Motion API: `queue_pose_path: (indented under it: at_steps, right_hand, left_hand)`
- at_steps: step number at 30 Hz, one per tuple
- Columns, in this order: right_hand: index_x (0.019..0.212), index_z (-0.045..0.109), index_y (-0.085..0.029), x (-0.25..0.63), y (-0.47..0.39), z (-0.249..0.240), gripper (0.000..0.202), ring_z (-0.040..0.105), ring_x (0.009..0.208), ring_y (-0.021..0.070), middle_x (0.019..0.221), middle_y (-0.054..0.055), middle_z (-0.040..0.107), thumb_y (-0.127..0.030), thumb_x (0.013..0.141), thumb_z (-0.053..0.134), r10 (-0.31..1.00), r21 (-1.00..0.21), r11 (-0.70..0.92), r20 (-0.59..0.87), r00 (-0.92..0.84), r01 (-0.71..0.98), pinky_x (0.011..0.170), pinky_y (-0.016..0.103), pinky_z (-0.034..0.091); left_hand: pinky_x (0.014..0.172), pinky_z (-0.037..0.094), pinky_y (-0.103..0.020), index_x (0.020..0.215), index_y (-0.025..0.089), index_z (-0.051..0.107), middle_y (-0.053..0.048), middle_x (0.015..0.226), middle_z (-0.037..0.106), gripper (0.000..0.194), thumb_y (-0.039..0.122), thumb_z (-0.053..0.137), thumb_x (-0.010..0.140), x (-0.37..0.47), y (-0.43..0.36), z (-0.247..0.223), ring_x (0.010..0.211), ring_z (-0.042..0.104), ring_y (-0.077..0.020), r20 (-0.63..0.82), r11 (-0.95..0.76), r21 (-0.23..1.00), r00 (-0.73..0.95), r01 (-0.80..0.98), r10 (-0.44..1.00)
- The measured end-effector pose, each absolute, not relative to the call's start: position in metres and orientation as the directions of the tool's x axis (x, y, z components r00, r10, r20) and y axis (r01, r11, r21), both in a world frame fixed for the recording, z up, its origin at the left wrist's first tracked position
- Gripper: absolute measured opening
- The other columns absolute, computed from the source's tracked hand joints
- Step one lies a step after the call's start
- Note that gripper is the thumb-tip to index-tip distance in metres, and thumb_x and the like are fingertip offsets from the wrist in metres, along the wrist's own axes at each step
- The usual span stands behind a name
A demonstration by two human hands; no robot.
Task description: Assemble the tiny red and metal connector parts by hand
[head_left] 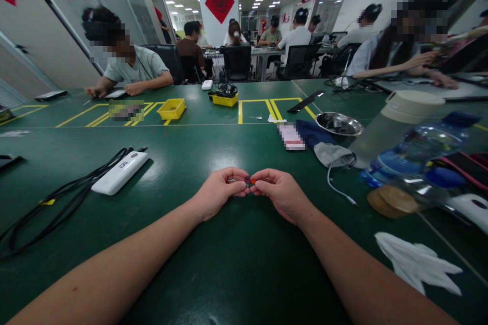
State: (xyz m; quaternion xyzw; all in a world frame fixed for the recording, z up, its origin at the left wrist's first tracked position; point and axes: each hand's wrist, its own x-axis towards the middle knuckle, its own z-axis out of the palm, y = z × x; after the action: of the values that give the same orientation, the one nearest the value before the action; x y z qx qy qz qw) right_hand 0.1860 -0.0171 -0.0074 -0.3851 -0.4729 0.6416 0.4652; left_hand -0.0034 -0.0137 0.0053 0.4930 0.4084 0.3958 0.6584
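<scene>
Both hands meet over the middle of the green table [244, 254], fingertips almost touching. My left hand [221, 190] is closed in a pinch on a small dark piece [247, 181], too small to name. From the other side my right hand [277, 192] pinches a small orange-red piece [253, 181], whose kind I cannot make out. The two pieces sit against each other or very close; which of these I cannot tell. Fingers cover most of both.
Left lie a white power bank [120, 172] and a black cable [72, 190]. Yellow bins [171, 109] stand farther back. To the right are a metal bowl [339, 124], a phone [292, 136], bottles [419, 147] and a white tissue [415, 259]. Other people sit around.
</scene>
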Motion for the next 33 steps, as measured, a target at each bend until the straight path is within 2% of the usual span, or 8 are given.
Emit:
queue_pose_path:
  at_steps: [17, 27, 33]
  right_hand:
    - [0.088, 0.070, -0.017, 0.1861, -0.0179, -0.0056, 0.017, 0.068, 0.073, 0.0152, 0.082, 0.003, 0.072, -0.019, 0.072, 0.076, 0.957, -0.967, -0.111, -0.042, -0.287, -0.229, 0.072, 0.032, 0.052]
    - [0.085, 0.073, -0.016, 0.1867, -0.0187, -0.0033, 0.011, 0.070, 0.080, 0.0188, 0.081, 0.006, 0.073, -0.023, 0.076, 0.072, 0.956, -0.944, -0.166, -0.084, -0.280, -0.284, 0.081, 0.037, 0.053]
    - [0.085, 0.072, -0.016, 0.1858, -0.0193, -0.0013, 0.013, 0.070, 0.079, 0.0187, 0.082, 0.006, 0.073, -0.023, 0.074, 0.074, 0.959, -0.955, -0.160, -0.090, -0.268, -0.251, 0.078, 0.036, 0.053]
  left_hand:
    - [0.073, 0.054, -0.022, 0.102, 0.014, 0.064, -0.006, 0.087, 0.070, 0.024, 0.016, 0.072, 0.079, -0.0038, -0.0120, 0.0026, 0.077, 0.069, -0.0124, -0.144, 0.225, 0.957, 0.370, -0.184, 0.918]
    - [0.072, 0.055, -0.023, 0.094, 0.013, 0.065, -0.006, 0.085, 0.070, 0.014, 0.017, 0.068, 0.081, -0.0029, -0.0115, 0.0051, 0.075, 0.069, -0.0122, -0.185, 0.263, 0.940, 0.324, -0.217, 0.928]
    - [0.076, 0.054, -0.023, 0.101, 0.014, 0.063, -0.007, 0.094, 0.069, 0.023, 0.017, 0.071, 0.079, -0.0037, -0.0130, 0.0056, 0.083, 0.070, -0.0146, -0.159, 0.240, 0.950, 0.352, -0.199, 0.922]
